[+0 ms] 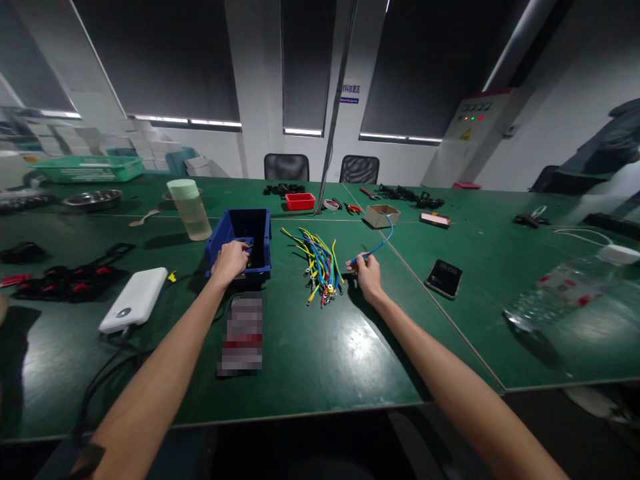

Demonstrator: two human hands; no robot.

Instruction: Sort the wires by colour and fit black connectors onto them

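Note:
My left hand (229,261) reaches into the front of a blue plastic bin (241,240) with its fingers curled; what they hold is hidden inside the bin. My right hand (367,272) pinches one end of a blue wire (384,241) that arcs up to a small cardboard box (381,215). Between the hands lies a bundle of yellow, blue and green wires (319,264) with ring terminals at the near ends.
On the green table: a white power bank (134,299) with a black cable, a translucent cup (191,209), a phone (443,277), a red tray (300,201), black parts (70,277), a clear bottle (560,293) lying right, pliers and a green basket (90,169) at the back.

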